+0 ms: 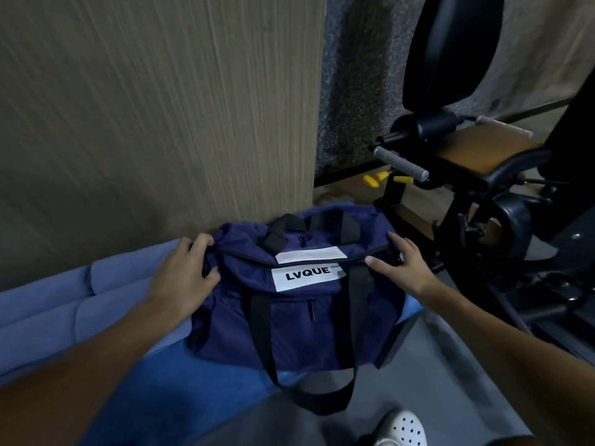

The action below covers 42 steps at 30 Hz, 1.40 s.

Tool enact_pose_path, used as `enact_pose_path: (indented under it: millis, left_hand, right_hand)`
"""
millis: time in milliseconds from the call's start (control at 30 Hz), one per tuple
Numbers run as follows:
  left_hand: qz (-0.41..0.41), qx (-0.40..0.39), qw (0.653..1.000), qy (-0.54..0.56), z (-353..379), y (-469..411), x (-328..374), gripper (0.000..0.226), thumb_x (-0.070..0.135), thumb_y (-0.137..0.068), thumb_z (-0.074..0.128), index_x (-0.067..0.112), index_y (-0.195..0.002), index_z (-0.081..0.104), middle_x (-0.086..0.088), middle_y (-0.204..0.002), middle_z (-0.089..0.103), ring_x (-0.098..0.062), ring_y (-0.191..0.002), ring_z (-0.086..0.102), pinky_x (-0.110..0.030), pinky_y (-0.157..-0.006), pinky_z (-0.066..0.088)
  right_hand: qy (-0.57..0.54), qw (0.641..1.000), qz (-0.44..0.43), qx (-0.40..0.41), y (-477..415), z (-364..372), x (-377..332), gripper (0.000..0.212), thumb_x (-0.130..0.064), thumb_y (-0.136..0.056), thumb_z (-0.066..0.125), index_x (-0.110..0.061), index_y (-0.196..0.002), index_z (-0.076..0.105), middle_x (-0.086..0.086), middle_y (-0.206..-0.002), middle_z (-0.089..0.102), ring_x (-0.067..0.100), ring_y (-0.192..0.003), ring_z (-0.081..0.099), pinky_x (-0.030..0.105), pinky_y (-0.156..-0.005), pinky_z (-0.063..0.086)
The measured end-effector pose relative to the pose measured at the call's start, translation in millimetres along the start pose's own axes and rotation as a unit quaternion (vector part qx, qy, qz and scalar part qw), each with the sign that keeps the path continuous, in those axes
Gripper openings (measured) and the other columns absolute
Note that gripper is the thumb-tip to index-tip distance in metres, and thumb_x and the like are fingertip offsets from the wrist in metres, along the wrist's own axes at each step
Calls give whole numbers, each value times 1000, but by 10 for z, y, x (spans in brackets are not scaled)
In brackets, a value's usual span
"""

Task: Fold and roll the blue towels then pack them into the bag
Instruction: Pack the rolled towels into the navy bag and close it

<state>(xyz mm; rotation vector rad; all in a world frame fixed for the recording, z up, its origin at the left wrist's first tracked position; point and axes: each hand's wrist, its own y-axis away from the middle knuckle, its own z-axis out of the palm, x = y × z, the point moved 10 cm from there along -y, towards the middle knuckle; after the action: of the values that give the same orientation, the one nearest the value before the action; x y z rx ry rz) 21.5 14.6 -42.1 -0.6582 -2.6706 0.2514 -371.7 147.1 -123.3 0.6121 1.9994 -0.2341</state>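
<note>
A navy duffel bag point(299, 320) with black straps and a white "LVQUE" label lies on a blue mat, its zip line running across the top. My left hand point(183, 272) grips the bag's left end, fingers curled into the fabric. My right hand point(399, 265) rests on the bag's right end with fingers spread and nearly straight. Rolled light-blue towels point(58, 304) lie side by side to the left of the bag, partly hidden by my left forearm.
A wood-grain wall panel point(161, 107) stands right behind the bag. A black exercise machine point(483, 188) with a grey handle crowds the right side. Grey floor point(434, 381) lies in front, with a white perforated shoe point(402, 429) at the bottom edge.
</note>
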Motion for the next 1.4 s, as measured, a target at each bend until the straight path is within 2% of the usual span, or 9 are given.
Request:
enact_pose_path:
  millis: [200, 467, 567, 700, 867, 1033, 1167, 1267, 1400]
  left_hand:
    - [-19, 10, 1000, -14, -23, 71, -192, 42, 29, -89, 63, 23, -125, 43, -11, -115, 54, -29, -99, 56, -45, -80, 50]
    - [-39, 15, 999, -14, -105, 133, -409, 44, 29, -89, 64, 21, -127, 44, -12, -119, 54, -29, -104, 54, -45, -83, 49]
    - [-14, 4, 1000, 2, -149, 169, -344, 50, 33, -90, 61, 29, -134, 38, -9, -116, 55, -30, -104, 55, -47, -85, 49]
    - [-6, -5, 999, 36, -348, 364, -374, 75, 40, -89, 62, 41, -148, 17, -4, -132, 52, -27, -119, 49, -48, -95, 46]
    - [-78, 36, 996, 10, -654, 709, -714, 57, 43, -94, 55, 24, -145, 37, -5, -139, 51, -29, -126, 48, -48, -100, 43]
    - [-74, 2, 997, -17, -775, 859, -1138, 48, 31, -93, 58, 17, -139, 49, -5, -137, 55, -26, -122, 53, -43, -101, 43]
    - [-63, -62, 996, -20, -651, 801, -1298, 48, 41, -96, 54, 23, -140, 47, 0, -138, 52, -22, -123, 52, -38, -102, 41]
    - [-51, -96, 993, -37, -552, 735, -1299, 53, 47, -94, 53, 28, -143, 42, 2, -141, 48, -20, -130, 43, -39, -106, 35]
    - [-64, -132, 986, -80, -490, 669, -1350, 63, 58, -89, 54, 28, -143, 41, 2, -140, 46, -21, -131, 39, -39, -106, 29]
  right_hand:
    - [3, 1000, -4, -18, -173, 235, -161, 93, -50, -69, 81, -32, -148, 34, -1, -160, 12, 23, -143, 27, 44, -114, 34]
    - [10, 999, -5, -47, -229, 478, -282, 119, -78, -44, 74, -34, -147, 35, -3, -156, 18, 24, -140, 32, 47, -113, 36]
    - [83, 996, -2, -24, -191, 404, -330, 113, -80, -51, 71, -34, -147, 36, 1, -160, 13, 29, -145, 22, 49, -116, 26]
    - [273, 962, -15, 17, -54, 253, -622, 79, -70, -76, 62, -39, -145, 38, 0, -161, 16, 32, -143, 12, 54, -112, 13]
    - [313, 947, -69, 30, 287, 390, -1242, 61, -63, -84, 59, -34, -137, 50, -2, -150, 39, 31, -135, 23, 47, -105, 21]
    - [251, 953, -169, -21, 702, 1215, -1991, 51, -52, -86, 63, -31, -132, 55, -3, -136, 52, 26, -130, 36, 47, -108, 27]
    - [13, 960, -253, -120, 1226, 2084, -2537, 22, -19, -88, 69, -19, -110, 64, 5, -95, 67, 18, -89, 60, 33, -86, 47]
    - [-95, 944, -234, -211, 1558, 2695, -2651, 13, -21, -88, 64, -32, -94, 60, 0, -81, 67, 18, -76, 64, 37, -77, 55]
    - [-93, 948, -151, -264, 1693, 3279, -2417, 12, -21, -94, 60, -30, -88, 55, 4, -79, 70, 25, -79, 70, 50, -80, 56]
